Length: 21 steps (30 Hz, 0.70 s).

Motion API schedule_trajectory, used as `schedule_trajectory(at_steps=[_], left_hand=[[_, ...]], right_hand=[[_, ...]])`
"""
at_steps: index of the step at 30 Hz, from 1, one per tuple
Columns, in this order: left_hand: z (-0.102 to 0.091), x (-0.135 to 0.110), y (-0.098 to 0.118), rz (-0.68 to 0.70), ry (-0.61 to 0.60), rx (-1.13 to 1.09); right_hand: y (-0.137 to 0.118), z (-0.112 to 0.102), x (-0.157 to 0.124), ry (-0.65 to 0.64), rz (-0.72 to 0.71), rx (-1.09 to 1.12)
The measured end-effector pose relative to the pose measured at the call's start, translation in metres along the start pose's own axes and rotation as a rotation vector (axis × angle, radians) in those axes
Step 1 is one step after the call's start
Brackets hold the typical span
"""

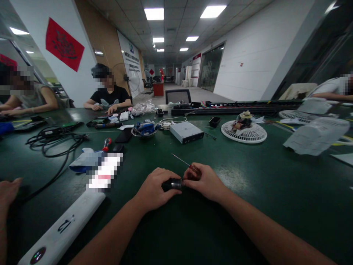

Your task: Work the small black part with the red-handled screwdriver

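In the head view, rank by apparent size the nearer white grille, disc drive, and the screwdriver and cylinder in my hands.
White grille, largest
Disc drive
Smallest, unsure which: screwdriver and cylinder, partly hidden; screwdriver longer, cylinder thicker

1 silver drive [186, 131] sits between a bowl [143, 136], apparently metal, and a white fan grille [244, 137].

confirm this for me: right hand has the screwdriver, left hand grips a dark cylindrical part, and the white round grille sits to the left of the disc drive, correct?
Not quite: the head view shows the white round grille to the right of the disc drive. The right hand does have the screwdriver, and the left hand grips a dark cylindrical part.
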State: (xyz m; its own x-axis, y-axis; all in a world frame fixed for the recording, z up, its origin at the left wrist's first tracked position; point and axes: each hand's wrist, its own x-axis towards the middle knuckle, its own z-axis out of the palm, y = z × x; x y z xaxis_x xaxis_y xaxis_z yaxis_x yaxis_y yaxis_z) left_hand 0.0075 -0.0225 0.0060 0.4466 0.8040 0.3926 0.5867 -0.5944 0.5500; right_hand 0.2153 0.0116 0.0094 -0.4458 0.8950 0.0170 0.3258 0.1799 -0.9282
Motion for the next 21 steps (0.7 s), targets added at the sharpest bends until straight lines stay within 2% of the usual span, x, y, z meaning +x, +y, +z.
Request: schedule_trajectory(at_steps=[4, 11, 14, 21], left_hand=[[0.001, 0.000, 0.001, 0.009, -0.037, -0.014], [0.004, -0.001, -0.002, -0.090, -0.014, -0.100], [0.006, -0.001, -0.004, -0.126, 0.015, -0.129], [0.005, 0.000, -0.004, -0.104, 0.047, -0.152]], right_hand=[[0.002, 0.003, -0.001, -0.060, 0.006, 0.033], [0.000, 0.005, -0.002, 0.115, -0.116, -0.361], [-0.005, 0.005, -0.003, 0.166, -0.095, -0.462], [-0.009, 0.007, -0.004, 0.067, -0.108, -0.519]])
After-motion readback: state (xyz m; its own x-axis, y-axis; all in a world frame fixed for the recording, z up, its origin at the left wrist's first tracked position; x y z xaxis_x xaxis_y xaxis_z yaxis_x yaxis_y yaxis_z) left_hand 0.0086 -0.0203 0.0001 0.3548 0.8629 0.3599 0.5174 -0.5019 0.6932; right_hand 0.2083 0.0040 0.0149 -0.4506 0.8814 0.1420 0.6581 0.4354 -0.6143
